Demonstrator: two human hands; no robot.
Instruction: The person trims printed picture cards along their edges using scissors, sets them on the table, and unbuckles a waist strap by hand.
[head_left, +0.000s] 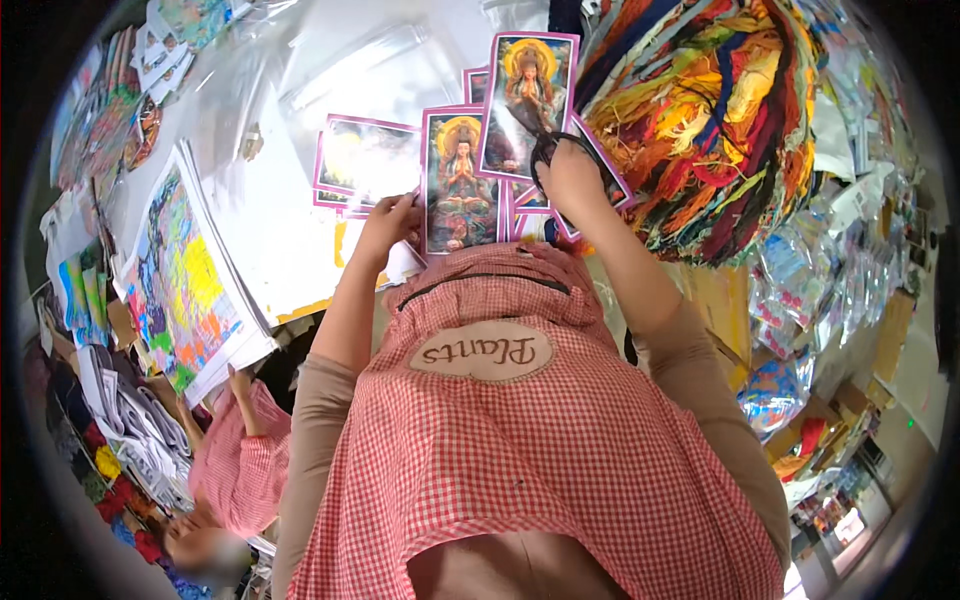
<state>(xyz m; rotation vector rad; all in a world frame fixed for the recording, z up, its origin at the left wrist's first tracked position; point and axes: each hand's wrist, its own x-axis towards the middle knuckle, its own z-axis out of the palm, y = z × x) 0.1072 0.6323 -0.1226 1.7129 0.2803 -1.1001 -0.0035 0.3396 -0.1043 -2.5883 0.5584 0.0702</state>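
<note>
A printed picture card (462,190) with a pink border and a seated haloed figure stands close to my apron. My left hand (390,224) pinches it at its left edge. In my right hand (574,185) is a pair of black scissors (541,150), its handles wrapped by my fingers. The scissors lie over a second, similar card (528,85), hiding part of its lower right. More pink-edged cards are fanned underneath, and one glossy card (368,158) lies to the left, washed out by glare.
A large bundle of multicoloured thread (715,120) covers the table's right side. Clear plastic sleeves (370,60) lie at the back. To the left is a stack of colourful printed sheets (190,270), with a co-worker (240,450) in pink beside it. Plastic-wrapped packs (800,270) fill the far right.
</note>
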